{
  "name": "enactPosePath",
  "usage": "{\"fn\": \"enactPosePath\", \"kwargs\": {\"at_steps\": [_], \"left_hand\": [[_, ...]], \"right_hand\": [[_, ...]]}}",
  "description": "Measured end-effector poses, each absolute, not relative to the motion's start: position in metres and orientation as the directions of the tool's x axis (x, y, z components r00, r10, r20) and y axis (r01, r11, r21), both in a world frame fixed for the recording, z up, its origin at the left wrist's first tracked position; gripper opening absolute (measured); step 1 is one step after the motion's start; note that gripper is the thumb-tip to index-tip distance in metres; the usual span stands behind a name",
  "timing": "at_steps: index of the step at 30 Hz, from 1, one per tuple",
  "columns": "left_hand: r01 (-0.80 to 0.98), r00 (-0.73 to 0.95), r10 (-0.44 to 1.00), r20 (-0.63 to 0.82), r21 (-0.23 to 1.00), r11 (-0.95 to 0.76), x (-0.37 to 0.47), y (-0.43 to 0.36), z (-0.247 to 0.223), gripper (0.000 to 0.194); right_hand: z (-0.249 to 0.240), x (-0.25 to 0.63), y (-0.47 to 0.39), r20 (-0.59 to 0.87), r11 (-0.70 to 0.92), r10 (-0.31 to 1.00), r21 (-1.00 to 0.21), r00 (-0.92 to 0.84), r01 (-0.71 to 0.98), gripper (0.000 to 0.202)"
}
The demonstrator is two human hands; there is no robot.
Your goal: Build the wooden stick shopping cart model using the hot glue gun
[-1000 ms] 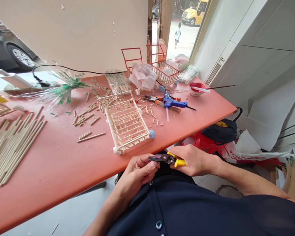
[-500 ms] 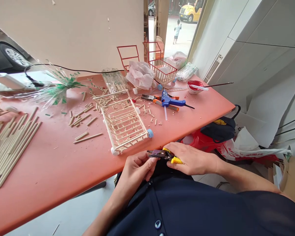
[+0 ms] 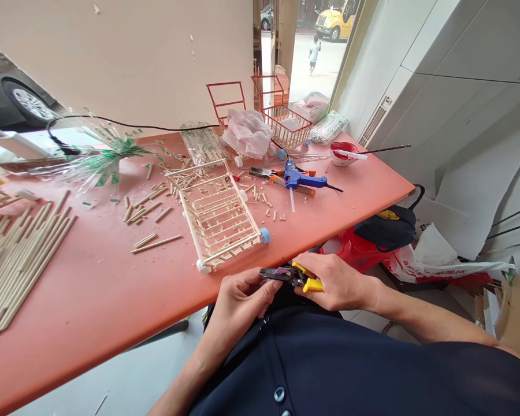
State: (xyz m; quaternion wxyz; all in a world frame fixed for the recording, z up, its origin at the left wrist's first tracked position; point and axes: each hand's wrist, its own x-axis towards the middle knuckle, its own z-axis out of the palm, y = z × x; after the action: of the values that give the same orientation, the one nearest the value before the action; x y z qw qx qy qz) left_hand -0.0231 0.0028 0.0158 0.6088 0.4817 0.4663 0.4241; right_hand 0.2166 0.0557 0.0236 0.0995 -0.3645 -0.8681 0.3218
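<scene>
we see yellow-handled pliers (image 3: 295, 277) gripped in our right hand (image 3: 340, 283), handles in the palm, nose pointing at our left hand (image 3: 240, 300). left thumb and fingers are drawn in narrow around the plier tips; whether they pinch anything we can't tell, too small. purple scrap (image 3: 280, 271) sits at the plier jaws, between our two hands. all this is just off the near edge of the desk (image 3: 112, 300), with the stick cart (image 3: 221, 214) lying beyond.
</scene>
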Motion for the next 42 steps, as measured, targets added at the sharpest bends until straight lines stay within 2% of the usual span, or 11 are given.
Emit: {"fn": "enactPosePath", "kwargs": {"at_steps": [4, 8, 11, 13, 15, 17, 20, 23, 32, 35, 42], "left_hand": [[-0.037, 0.214, 0.965, -0.154, 0.986, 0.165, -0.025, 0.002, 0.015, 0.052], [0.035, 0.144, 0.980, -0.135, 0.991, 0.131, -0.026, 0.001, 0.009, 0.042], [0.035, 0.122, 0.981, -0.148, 0.989, 0.144, -0.026, 0.001, 0.002, 0.037], [-0.006, 0.160, 0.976, -0.145, 0.989, 0.148, -0.026, 0.002, -0.001, 0.040], [-0.033, 0.188, 0.974, -0.124, 0.991, 0.132, -0.028, 0.003, -0.002, 0.041], [-0.033, 0.206, 0.972, -0.116, 0.992, 0.125, -0.031, 0.003, -0.003, 0.041], [-0.012, 0.227, 0.963, -0.141, 0.989, 0.148, -0.035, -0.001, -0.002, 0.040], [-0.012, 0.170, 0.969, -0.179, 0.983, 0.184, -0.037, -0.009, 0.000, 0.035], [-0.034, 0.118, 0.976, -0.184, 0.981, 0.189, -0.042, -0.015, 0.003, 0.028], [-0.058, 0.114, 0.975, -0.189, 0.979, 0.196, -0.042, -0.012, -0.002, 0.028], [-0.164, 0.079, 0.992, -0.101, 0.980, 0.112, -0.035, -0.005, -0.008, 0.027]], "right_hand": [[0.028, 0.216, 0.055, -0.168, 0.402, 0.680, -0.728, -0.713, 0.555, 0.034], [0.043, 0.217, 0.055, -0.304, 0.180, 0.613, -0.845, -0.729, 0.504, 0.049], [0.058, 0.224, 0.056, -0.300, -0.050, 0.592, -0.940, -0.748, 0.338, 0.065], [0.067, 0.231, 0.062, -0.241, 0.009, 0.674, -0.942, -0.699, 0.334, 0.065], [0.072, 0.240, 0.073, -0.140, 0.231, 0.797, -0.829, -0.588, 0.510, 0.048], [0.072, 0.252, 0.091, -0.023, 0.377, 0.880, -0.575, -0.475, 0.726, 0.031], [0.067, 0.275, 0.127, 0.161, 0.374, 0.925, -0.223, -0.345, 0.900, 0.033], [0.059, 0.304, 0.164, 0.200, 0.320, 0.929, -0.018, -0.310, 0.947, 0.037], [0.030, 0.393, 0.221, 0.224, 0.106, 0.971, -0.090, -0.083, 0.990, 0.061], [0.021, 0.406, 0.236, 0.225, 0.132, 0.968, -0.096, -0.108, 0.987, 0.060], [0.010, 0.394, 0.237, 0.425, 0.194, 0.895, -0.093, -0.138, 0.977, 0.062]]}}
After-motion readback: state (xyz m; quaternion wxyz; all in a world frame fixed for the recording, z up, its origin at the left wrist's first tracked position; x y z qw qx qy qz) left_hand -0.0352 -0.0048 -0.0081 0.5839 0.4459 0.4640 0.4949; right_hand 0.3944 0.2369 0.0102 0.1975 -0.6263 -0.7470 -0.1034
